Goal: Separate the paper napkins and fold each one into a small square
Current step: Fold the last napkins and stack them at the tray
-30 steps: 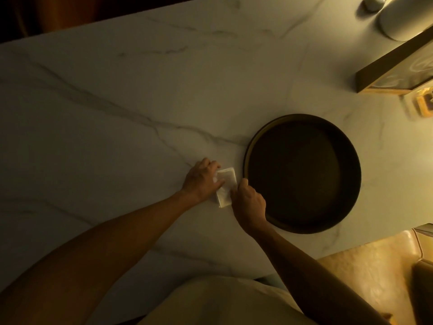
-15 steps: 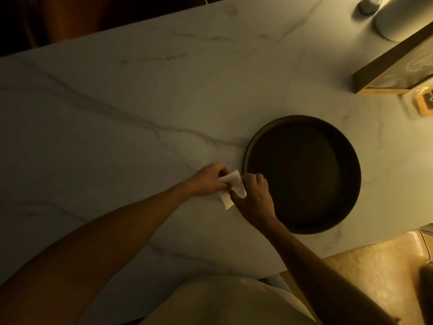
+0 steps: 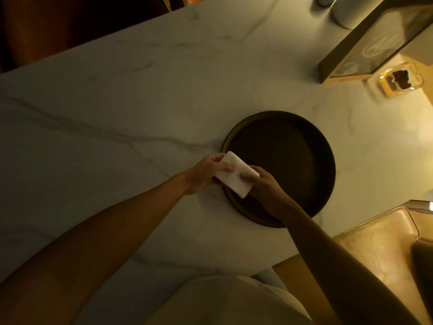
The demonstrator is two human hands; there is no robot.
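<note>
A white paper napkin (image 3: pixel 235 175), folded into a small rectangle, is held off the marble table between both hands. My left hand (image 3: pixel 206 173) grips its left end with the thumb lying on top. My right hand (image 3: pixel 262 186) pinches its right end. The napkin hangs over the left rim of a dark round tray (image 3: pixel 278 168), whose inside looks bare. No other napkins show in the dim light.
The white marble table (image 3: pixel 117 127) stretches to the left and back. At the back right stand a dark framed box (image 3: pixel 375 41), a small glass container (image 3: pixel 396 82) and a pale round object (image 3: pixel 344 10). A tan leather chair (image 3: pixel 379 249) is at the lower right.
The napkin lay flat on the table under both hands, was then picked up, and is now held in the air, shifted right over the tray's rim.
</note>
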